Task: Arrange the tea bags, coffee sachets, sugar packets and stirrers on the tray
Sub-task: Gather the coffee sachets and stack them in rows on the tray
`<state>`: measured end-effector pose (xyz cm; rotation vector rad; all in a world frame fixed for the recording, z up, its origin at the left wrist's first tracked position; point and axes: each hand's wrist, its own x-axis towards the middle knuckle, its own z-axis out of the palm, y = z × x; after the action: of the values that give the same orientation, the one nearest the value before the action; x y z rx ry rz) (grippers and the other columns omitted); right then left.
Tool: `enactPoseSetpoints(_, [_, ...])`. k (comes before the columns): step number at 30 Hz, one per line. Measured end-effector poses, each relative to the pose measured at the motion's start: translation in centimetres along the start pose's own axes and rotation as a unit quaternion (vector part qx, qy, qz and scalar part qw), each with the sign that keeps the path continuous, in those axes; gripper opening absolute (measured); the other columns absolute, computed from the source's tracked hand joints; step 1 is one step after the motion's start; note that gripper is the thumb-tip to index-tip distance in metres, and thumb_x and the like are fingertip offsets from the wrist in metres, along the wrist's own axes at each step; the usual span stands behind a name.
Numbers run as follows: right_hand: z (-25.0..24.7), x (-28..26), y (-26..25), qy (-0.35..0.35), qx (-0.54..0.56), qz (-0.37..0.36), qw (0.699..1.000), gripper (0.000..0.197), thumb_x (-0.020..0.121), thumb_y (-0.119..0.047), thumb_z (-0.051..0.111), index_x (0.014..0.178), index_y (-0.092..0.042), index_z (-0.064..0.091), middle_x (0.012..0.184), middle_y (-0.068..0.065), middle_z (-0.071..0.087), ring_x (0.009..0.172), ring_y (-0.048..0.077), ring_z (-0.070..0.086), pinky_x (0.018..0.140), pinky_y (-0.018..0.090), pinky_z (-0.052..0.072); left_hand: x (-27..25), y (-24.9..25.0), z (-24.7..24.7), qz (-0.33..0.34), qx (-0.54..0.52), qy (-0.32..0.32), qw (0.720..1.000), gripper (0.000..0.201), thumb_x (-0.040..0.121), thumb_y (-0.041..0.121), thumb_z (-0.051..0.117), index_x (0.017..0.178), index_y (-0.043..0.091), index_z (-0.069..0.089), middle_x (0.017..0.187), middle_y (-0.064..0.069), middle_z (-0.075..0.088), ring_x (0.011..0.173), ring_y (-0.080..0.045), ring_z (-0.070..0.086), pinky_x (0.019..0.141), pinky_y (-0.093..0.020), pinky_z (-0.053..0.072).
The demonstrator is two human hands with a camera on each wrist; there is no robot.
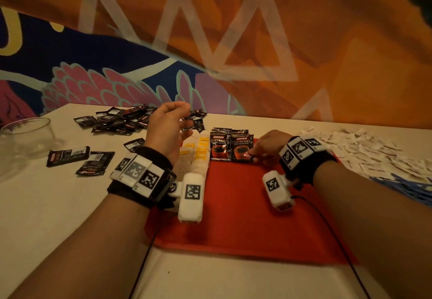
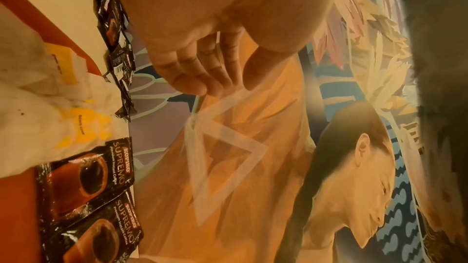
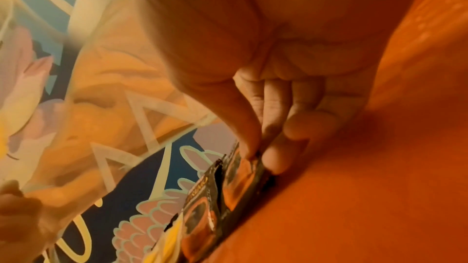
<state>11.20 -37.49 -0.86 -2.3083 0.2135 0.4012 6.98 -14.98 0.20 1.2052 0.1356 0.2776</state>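
Note:
A red tray (image 1: pixel 245 205) lies in front of me. White tea bags (image 1: pixel 198 156) with yellow tags run in rows along its left side. Two black coffee sachets (image 1: pixel 219 146) stand side by side at the tray's far edge. My right hand (image 1: pixel 254 156) pinches the lower right corner of the right coffee sachet (image 1: pixel 242 149); in the right wrist view the thumb and fingertips (image 3: pixel 276 159) close on that sachet (image 3: pixel 235 183). My left hand (image 1: pixel 184 121) hovers above the tea bags, fingers loosely curled and empty, as the left wrist view (image 2: pixel 228 87) confirms.
A loose pile of coffee sachets (image 1: pixel 121 120) lies at the back left, with a few more (image 1: pixel 67 156) nearer. A glass bowl (image 1: pixel 25 139) stands at the left edge. White sugar packets (image 1: pixel 350 144) cover the right side, with blue stirrers (image 1: pixel 409 188) in front of them.

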Motion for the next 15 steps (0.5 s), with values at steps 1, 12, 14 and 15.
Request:
enactPoseSetpoints(1, [0.13, 0.15, -0.02, -0.001, 0.005, 0.007, 1.000, 0.019, 0.091, -0.013, 0.068, 0.106, -0.002, 0.071, 0.080, 0.006, 0.069, 0.079, 0.017, 0.058, 0.068, 0.029, 0.045, 0.00, -0.02, 0.00, -0.002, 0.002, 0.000, 1.000, 0.011, 0.095, 0.014, 0.063, 0.104, 0.020, 0.065, 0.102, -0.002, 0.064, 0.083, -0.016, 0.060, 0.069, -0.029, 0.051])
enactPoseSetpoints(12, [0.40, 0.58, 0.13, 0.015, 0.049, 0.025, 0.998, 0.029, 0.087, -0.017, 0.074, 0.109, 0.000, 0.066, 0.098, 0.013, 0.074, 0.073, 0.017, 0.066, 0.067, 0.029, 0.052, -0.29, 0.07, 0.14, -0.012, 0.027, 0.003, 1.000, 0.010, 0.096, 0.014, 0.061, 0.101, 0.021, 0.064, 0.102, -0.002, 0.062, 0.084, -0.016, 0.059, 0.068, -0.029, 0.050])
enactPoseSetpoints(14, [0.18, 0.51, 0.25, 0.020, 0.043, 0.019, 0.999, 0.035, 0.087, -0.021, 0.074, 0.113, 0.002, 0.065, 0.093, 0.012, 0.073, 0.075, 0.019, 0.066, 0.069, 0.031, 0.052, -0.53, 0.30, 0.23, -0.014, 0.023, 0.000, 1.000, 0.010, 0.096, 0.013, 0.061, 0.102, 0.021, 0.064, 0.101, -0.003, 0.062, 0.082, -0.016, 0.060, 0.068, -0.029, 0.050])
enactPoseSetpoints(15, [0.03, 0.43, 0.21, 0.025, 0.037, 0.012, 0.999, 0.038, 0.088, -0.023, 0.073, 0.113, 0.004, 0.065, 0.094, 0.014, 0.072, 0.080, 0.021, 0.066, 0.074, 0.033, 0.054, -0.67, 0.52, 0.25, -0.015, 0.020, -0.001, 1.000, 0.010, 0.096, 0.013, 0.061, 0.102, 0.020, 0.064, 0.100, -0.003, 0.062, 0.081, -0.015, 0.059, 0.067, -0.029, 0.050])
